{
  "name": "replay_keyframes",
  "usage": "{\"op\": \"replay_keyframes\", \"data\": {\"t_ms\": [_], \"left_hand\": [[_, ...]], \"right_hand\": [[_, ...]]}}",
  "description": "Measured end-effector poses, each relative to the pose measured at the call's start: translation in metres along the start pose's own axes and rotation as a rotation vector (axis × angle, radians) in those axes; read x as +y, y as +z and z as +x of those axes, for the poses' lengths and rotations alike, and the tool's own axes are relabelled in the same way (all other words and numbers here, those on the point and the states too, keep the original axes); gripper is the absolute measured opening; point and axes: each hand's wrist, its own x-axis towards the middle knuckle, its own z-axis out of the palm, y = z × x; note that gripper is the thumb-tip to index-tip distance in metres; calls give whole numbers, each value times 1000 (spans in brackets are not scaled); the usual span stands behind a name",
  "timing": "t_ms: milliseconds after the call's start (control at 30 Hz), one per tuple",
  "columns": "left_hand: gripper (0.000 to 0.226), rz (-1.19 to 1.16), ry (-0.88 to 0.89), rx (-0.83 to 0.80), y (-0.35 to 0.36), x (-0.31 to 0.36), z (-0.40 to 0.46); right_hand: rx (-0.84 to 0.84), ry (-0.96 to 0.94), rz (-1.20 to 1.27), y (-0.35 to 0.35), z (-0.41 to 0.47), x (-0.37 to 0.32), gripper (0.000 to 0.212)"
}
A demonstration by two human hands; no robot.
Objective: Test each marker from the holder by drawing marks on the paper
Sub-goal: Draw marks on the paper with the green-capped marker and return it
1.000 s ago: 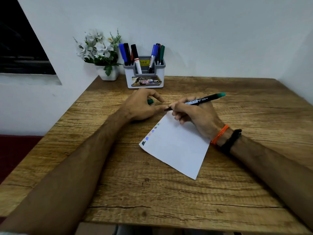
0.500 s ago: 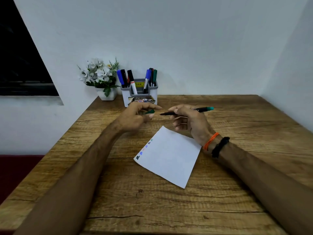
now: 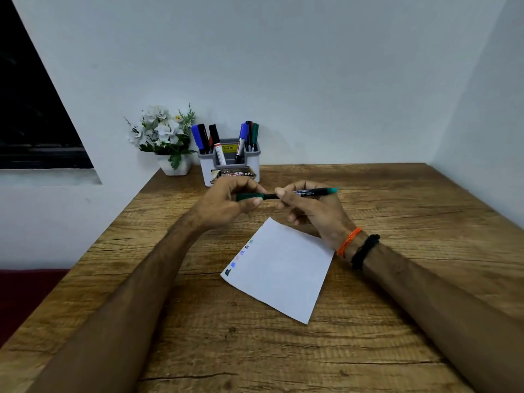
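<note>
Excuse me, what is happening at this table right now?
A person is testing markers. The right hand holds a green marker above the wooden table, and the left hand holds its green cap at the marker's tip, so the marker is being capped or uncapped. The paper lies below with small coloured marks along its left edge. More markers stand in the grey holder by the wall.

green cap, black marker teal-tipped; white paper; wood-grain brown table; orange, black wristbands.
</note>
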Motion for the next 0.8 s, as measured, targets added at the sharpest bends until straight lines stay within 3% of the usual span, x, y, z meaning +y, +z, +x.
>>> {"op": "replay_keyframes", "data": {"t_ms": [233, 333, 500, 800], "left_hand": [[19, -55, 17, 51, -3, 3, -2], [17, -58, -1, 67, -5, 3, -1], [9, -107, -86, 104, -3, 2, -1], [8, -104, -135, 70, 6, -2, 2]], "right_hand": [[-51, 70, 141, -6, 5, 2, 18], [-24, 48, 104, -4, 5, 4, 11], [10, -45, -1, -4, 8, 13, 15], [-39, -151, -41, -2, 8, 19, 7]]}}
